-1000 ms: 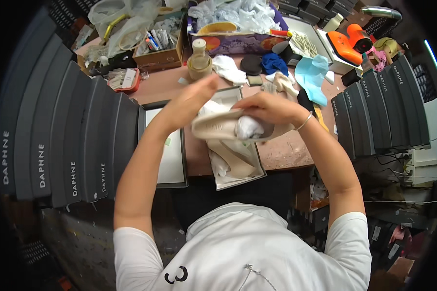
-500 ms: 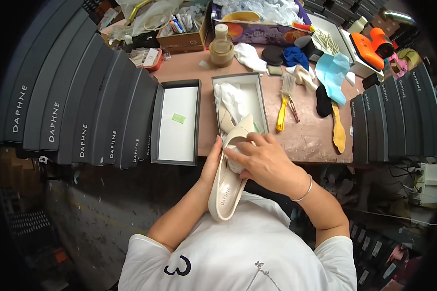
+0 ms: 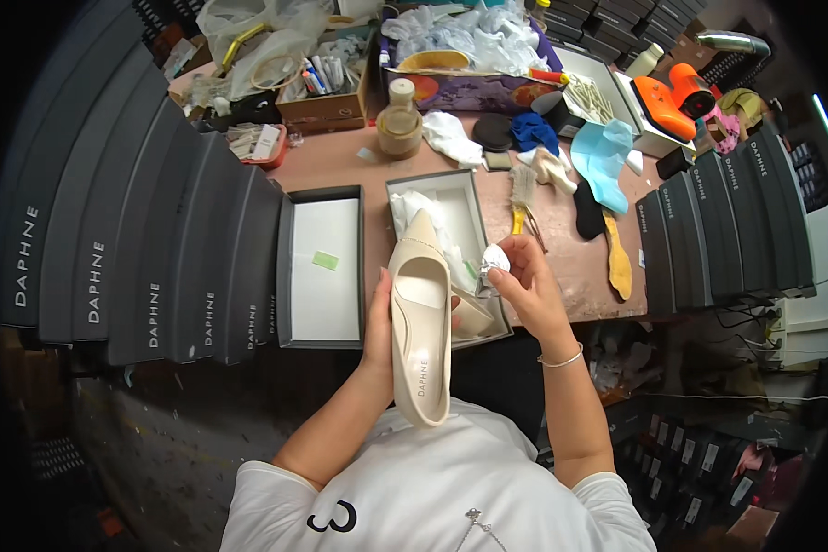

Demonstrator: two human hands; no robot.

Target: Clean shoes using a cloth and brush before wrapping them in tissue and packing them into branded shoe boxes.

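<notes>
My left hand [image 3: 379,322] is closed around a cream pointed-toe shoe [image 3: 420,368], its toe pointing away from me and its inside showing bare. To the right of the shoe, my right hand [image 3: 530,283] pinches a crumpled ball of white paper [image 3: 495,265] between thumb and fingers. Behind the shoe stands an open shoebox [image 3: 474,198] with white tissue paper [image 3: 419,210] inside. A second cream shoe [image 3: 474,317] shows at the near end of that box, partly hidden by the one I hold.
A shoebox lid [image 3: 317,317] lies at left. Stacked grey shoeboxes [image 3: 124,248] rise on the left, more shoeboxes [image 3: 731,230] on the right. Behind are a glue bottle [image 3: 399,129], a brush [image 3: 522,189], a yellow wooden tool [image 3: 619,267], cloths and an orange device [image 3: 662,106].
My right hand has come out of the shoe and moved right with the crumpled white paper. The shoe has turned more upright, still in my left hand. The view has tilted slightly.
</notes>
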